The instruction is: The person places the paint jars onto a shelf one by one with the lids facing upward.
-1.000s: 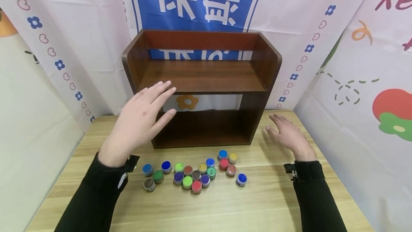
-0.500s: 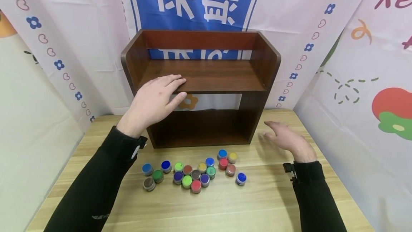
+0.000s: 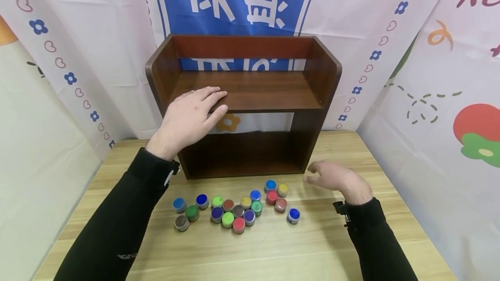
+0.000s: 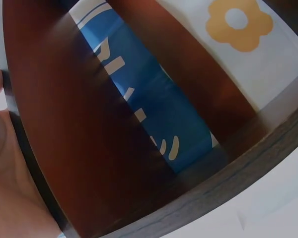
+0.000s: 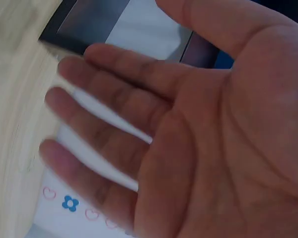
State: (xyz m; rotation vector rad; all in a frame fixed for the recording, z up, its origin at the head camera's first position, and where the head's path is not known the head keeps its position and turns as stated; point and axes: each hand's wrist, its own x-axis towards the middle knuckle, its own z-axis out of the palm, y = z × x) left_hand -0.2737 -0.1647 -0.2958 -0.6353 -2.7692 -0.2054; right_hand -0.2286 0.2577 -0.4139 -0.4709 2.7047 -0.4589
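Note:
A dark brown wooden shelf unit (image 3: pixel 250 164) with two levels stands on the table. My left hand (image 3: pixel 186 118) lies at the front edge of its upper board (image 3: pixel 265 92), fingers extended over the board and thumb in front of the edge. Whether the palm presses on the wood cannot be seen. In the left wrist view, part of that hand (image 4: pixel 7 183) shows beside the board's dark edge. My right hand (image 3: pixel 333 179) hovers near the unit's lower right corner, holding nothing. The right wrist view shows its palm (image 5: pixel 228 148) with the fingers spread and slightly bent.
Several small lidded paint pots (image 3: pixel 238 211) in many colours stand in loose groups before the shelf unit. One blue-lidded pot (image 3: pixel 293 216) stands apart at the right. Printed cloth (image 3: pixel 336 16) hangs behind and beside the wooden table (image 3: pixel 273 255).
My left hand has moved right and slightly up onto the upper board's edge, then stayed nearly still. My right hand has moved left and toward me, nearer the unit's corner. The pots have not moved.

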